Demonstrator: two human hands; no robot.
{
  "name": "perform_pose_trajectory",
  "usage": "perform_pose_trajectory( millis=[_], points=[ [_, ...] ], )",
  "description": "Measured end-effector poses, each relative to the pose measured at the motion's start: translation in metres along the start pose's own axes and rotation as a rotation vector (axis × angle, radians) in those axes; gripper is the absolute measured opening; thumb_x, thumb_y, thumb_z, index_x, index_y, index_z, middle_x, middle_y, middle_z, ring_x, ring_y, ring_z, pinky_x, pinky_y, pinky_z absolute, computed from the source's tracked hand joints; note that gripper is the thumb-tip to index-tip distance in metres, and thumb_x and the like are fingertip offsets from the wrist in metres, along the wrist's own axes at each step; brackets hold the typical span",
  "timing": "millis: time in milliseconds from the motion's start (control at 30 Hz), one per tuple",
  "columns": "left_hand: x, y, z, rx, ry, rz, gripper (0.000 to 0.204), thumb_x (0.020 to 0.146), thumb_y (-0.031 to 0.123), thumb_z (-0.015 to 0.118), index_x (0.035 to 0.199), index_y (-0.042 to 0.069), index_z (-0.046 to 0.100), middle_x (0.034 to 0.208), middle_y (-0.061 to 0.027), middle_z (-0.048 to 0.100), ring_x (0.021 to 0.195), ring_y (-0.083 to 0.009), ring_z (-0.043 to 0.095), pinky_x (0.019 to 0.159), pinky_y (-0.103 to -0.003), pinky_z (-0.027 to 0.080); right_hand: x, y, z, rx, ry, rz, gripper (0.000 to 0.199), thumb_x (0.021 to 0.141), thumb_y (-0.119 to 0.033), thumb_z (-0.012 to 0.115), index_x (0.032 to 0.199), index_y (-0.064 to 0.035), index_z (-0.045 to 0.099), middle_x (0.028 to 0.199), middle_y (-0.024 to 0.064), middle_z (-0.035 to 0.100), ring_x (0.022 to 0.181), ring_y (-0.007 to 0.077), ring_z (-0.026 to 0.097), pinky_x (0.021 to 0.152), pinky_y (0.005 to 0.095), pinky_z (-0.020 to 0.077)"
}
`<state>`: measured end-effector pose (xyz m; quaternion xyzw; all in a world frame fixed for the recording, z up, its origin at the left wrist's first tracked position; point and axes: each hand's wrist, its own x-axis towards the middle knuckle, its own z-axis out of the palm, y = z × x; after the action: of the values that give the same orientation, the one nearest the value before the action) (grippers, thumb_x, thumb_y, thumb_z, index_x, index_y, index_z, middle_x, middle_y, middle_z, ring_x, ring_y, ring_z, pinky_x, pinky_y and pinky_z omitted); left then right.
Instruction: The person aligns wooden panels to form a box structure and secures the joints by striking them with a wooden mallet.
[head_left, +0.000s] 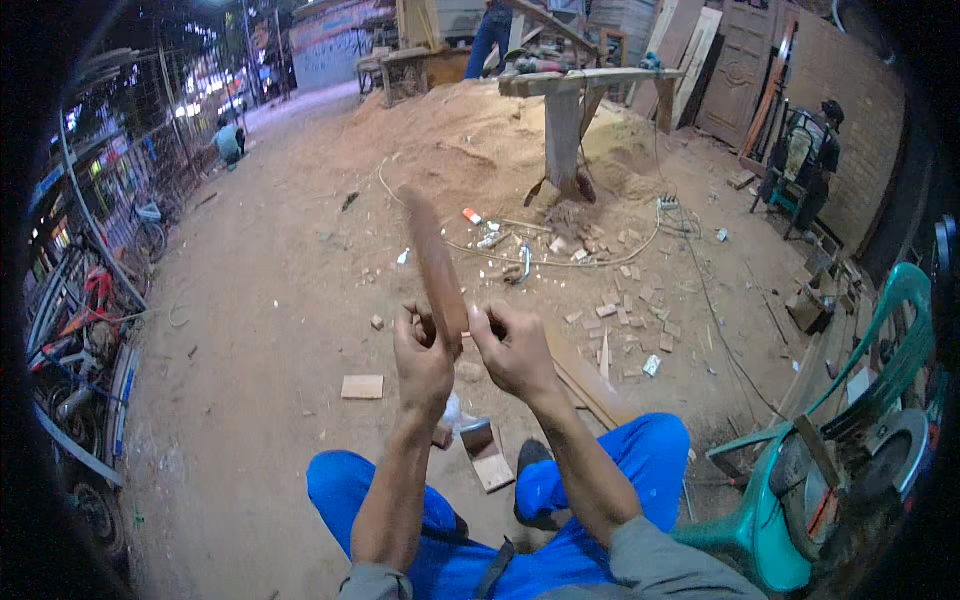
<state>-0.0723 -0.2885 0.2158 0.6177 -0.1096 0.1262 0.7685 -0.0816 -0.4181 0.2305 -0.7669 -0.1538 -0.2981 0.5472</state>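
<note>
head view: wooden strip (433,265) is up off the ground, held in front of the knees, tilted with its far end up and a little left. left hand (425,350) is closed around the near end, thumb up along the side. right hand (513,350) is curled, thumb and forefinger tips at the strip's near right edge; looks like a light pinch, but blur there means i can't swear to contact.

progress, my read: strip is in hand and clear of the dirt, so that much is done. it's one plain length, nothing joined to it that i can see. surface is too smeared to judge how finished it is, so can't call what's left.

pose: both forearms come up from the lower edge and converge, wrists close together, hands side by side. person is seated low, blue-trousered knees spread.

around: small flat block (362,387) on the ground left of the left hand, angled wooden block (487,458) between the feet, long board (588,385) beyond the right forearm, offcuts (607,311) scattered past it. rough wooden tabletop (527,88) stands farther back by the sawdust heap (440,135).
</note>
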Motion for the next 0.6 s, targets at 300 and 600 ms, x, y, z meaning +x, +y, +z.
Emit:
perform_pose_trajectory(
  millis=[300, 600],
  points=[
    [-0.019, 0.008, -0.014, -0.119, -0.004, 0.194, 0.018, 0.099, 0.009, 0.058, 0.100, 0.007, 0.040, 0.076, 0.0034, 0.049, 0.065, -0.0019, 0.046, 0.054, -0.019, 0.040, -0.013, -0.020, 0.003, 0.124, -0.023, -0.120, 0.027, 0.095, -0.018, 0.060, 0.078, 0.0031, 0.061, 0.055, 0.0106, 0.050, 0.050, 0.0102, 0.046, 0.047, 0.0321, 0.0373],
    [-0.002, -0.010, 0.004, -0.124, -0.002, -0.005, 0.019, 0.098, 0.010, 0.060, 0.106, 0.006, 0.043, 0.081, 0.0007, 0.053, 0.068, -0.0038, 0.050, 0.058, -0.019, 0.043, -0.018, 0.002, -0.006, 0.002, -0.049, 0.033, 0.027, 0.091, -0.018, 0.061, 0.077, 0.0048, 0.061, 0.061, 0.0216, 0.057, 0.052, 0.0285, 0.058, 0.054, 0.0389, 0.0457]
  ],
)
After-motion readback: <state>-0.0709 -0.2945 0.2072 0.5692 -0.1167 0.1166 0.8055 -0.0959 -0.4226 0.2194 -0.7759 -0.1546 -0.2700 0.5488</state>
